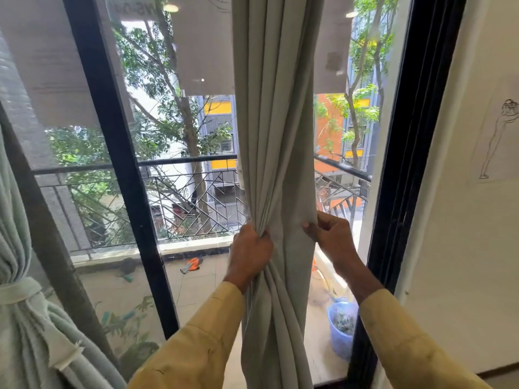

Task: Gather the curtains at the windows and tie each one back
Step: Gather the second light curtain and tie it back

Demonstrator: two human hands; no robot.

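A pale grey curtain [276,122] hangs in folds down the middle of the window. My left hand [251,255] grips a bunch of its left folds at about waist height. My right hand [330,234] pinches the curtain's right edge, slightly higher. Between my two hands the cloth is drawn narrow. At the far left a second, light green curtain [16,318] hangs gathered, with a white tie-back band [19,290] around it.
A black window frame post [118,164] stands left of the grey curtain, and a black frame [398,164] runs down the right. Outside are a balcony railing [191,197] and a blue bucket [341,329]. A white wall [463,248] with a line drawing lies to the right.
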